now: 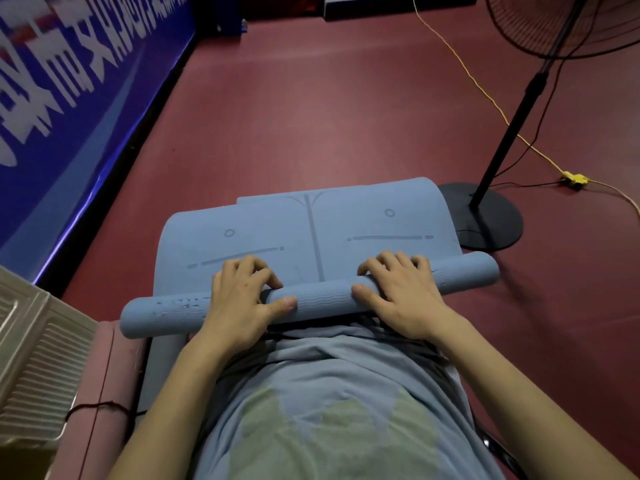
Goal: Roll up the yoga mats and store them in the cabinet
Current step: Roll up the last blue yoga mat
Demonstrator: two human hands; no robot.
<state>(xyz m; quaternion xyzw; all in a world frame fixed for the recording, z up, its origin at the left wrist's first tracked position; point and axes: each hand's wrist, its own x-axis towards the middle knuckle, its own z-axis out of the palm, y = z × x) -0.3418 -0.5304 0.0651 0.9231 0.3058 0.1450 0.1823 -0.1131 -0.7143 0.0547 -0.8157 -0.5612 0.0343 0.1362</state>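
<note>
Blue foam: one yoga mat (311,230) lies on the dark red floor (311,116), its near end wound into a thin roll (322,299) that runs crosswise under both hands. The left hand (242,299) and the right hand (401,289), two in all, each curl over the roll, fingers on its far side and thumbs on the near side, gripping it. Beyond the right hand stands one fan (502,150), with one yellow cable (485,95) past it. A blue banner (69,98) runs beyond the left hand.
</note>
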